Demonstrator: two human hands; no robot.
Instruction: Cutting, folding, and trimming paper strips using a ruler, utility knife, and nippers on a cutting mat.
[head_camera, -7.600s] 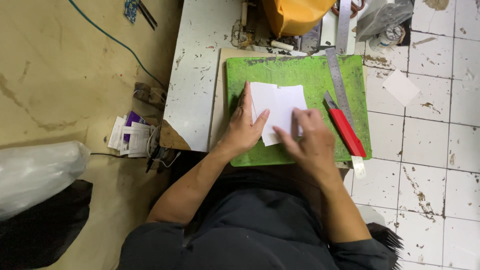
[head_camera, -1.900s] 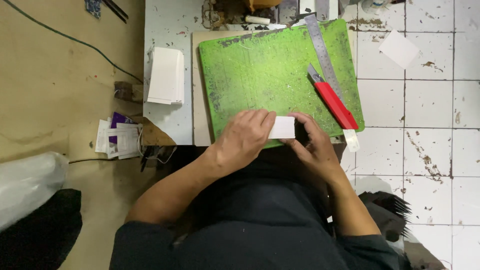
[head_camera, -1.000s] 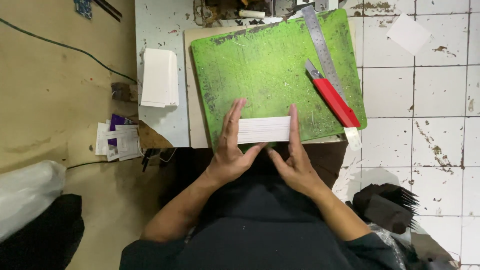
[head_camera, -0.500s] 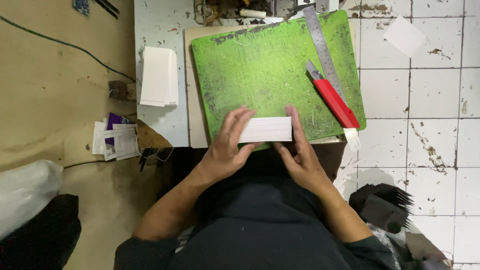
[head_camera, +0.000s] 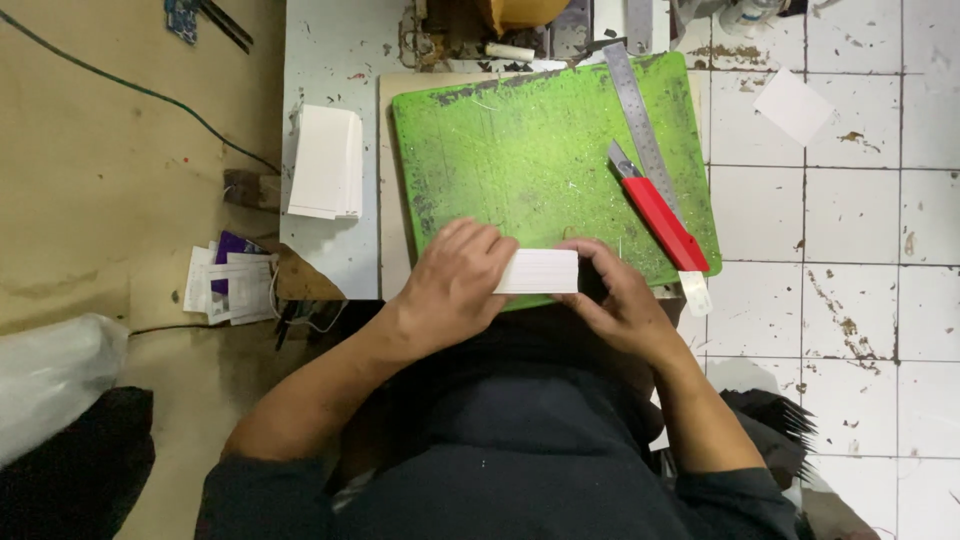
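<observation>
Holding a small white stack of cut paper sheets (head_camera: 538, 271) between both hands, I have it squared up at the six o'clock edge of the scuffed green cutting mat (head_camera: 540, 150), its long edges facing up toward me. My left hand (head_camera: 455, 285) is curled over the stack's nine o'clock end, fingers closed across the top; my right hand (head_camera: 615, 300) closes on the three o'clock end, thumb and fingers pinching it, so both grips are snug on the paper and nothing else. As I judge it, the cutting for this batch looks finished: the red-handled utility knife (head_camera: 660, 215) lies untouched at three o'clock on the mat, just beside the long steel ruler (head_camera: 640, 110), and neither hand is near them. Another white pile of trimmed sheets (head_camera: 325, 162) sits on the worn white bench top (head_camera: 330, 60) at ten o'clock, well apart from the mat, which suggests finished stacks go there. What seems left is evening up this stack's edges and setting it down with the rest
</observation>
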